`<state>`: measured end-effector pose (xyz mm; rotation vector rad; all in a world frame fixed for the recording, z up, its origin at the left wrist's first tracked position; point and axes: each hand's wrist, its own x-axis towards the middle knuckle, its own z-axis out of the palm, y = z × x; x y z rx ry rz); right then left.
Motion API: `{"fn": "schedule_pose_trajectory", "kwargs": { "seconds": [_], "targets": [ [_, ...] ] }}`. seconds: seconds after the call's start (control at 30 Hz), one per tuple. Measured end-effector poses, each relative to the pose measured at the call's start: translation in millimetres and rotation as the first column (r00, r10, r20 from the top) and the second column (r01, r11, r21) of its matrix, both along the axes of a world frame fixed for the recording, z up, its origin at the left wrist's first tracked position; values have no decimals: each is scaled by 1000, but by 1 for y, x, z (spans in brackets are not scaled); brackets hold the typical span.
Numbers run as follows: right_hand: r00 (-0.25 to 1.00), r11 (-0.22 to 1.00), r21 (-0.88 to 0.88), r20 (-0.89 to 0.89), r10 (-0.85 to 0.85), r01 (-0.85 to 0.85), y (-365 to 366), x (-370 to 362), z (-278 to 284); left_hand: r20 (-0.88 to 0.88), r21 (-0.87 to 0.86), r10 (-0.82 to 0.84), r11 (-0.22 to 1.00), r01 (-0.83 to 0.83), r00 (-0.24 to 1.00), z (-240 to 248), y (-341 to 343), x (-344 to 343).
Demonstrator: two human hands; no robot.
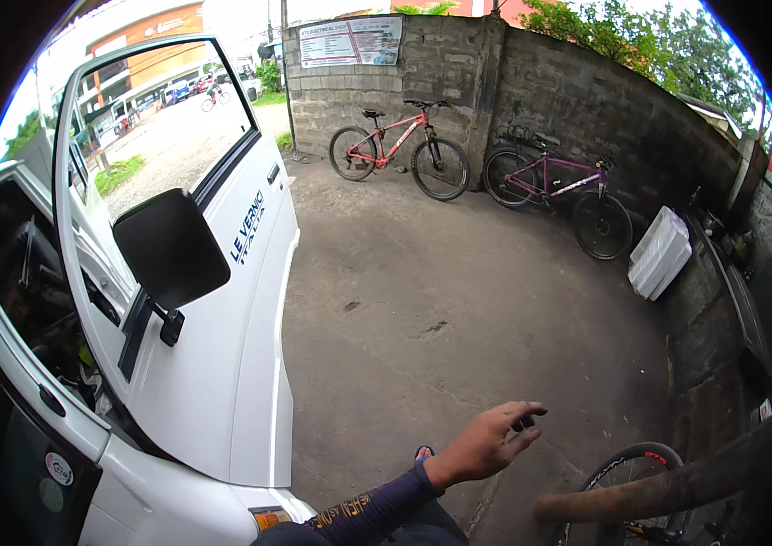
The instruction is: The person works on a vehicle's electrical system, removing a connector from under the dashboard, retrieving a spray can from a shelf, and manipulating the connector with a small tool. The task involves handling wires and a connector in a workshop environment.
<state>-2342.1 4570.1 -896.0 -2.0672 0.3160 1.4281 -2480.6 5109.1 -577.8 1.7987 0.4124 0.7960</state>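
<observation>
Right of the door (222, 373), the left hand (488, 443) hangs in the air, holding nothing.
Thumb and fingers are apart and loosely bent, as if relaxed; the right hand is out of view, its state untold. Farther right of the door, 1 wheel (648, 449) shows near the left hand, untouched by it. Beyond the door, 1 red bike (401, 136) and 1 purple bike (577, 183) stand along the wall (440, 56), probably to leave the door swinging room.

Open, framed-window vehicle door (217, 359) at left, concrete-block wall (563, 100) beyond, diamond-framed bicycle (404, 141) before it, second diamond-framed bicycle (575, 184) to that one's right, bare left hand (488, 446) between door and round spoked wheel (652, 450).
</observation>
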Motion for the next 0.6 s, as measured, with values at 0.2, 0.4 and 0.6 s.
{"fn": "schedule_pose_trajectory", "kwargs": {
  "seconds": [0.2, 0.4, 0.6],
  "targets": [
    [948, 947, 99, 129, 291, -304, 386, 142, -101, -569, 120, -31, 986, 120, 821, -158, 209, -16],
    [524, 381, 380, 741, 420, -843, 1049, 144, 120, -768, -238, 281, 709, -664, 575, -197, 318, -204],
    [542, 243, 495, 816, 198, -834, 1394, 105, 199, -723, 3, 682, 164, -986, 111, -272, 509, -259]
  ]
}}
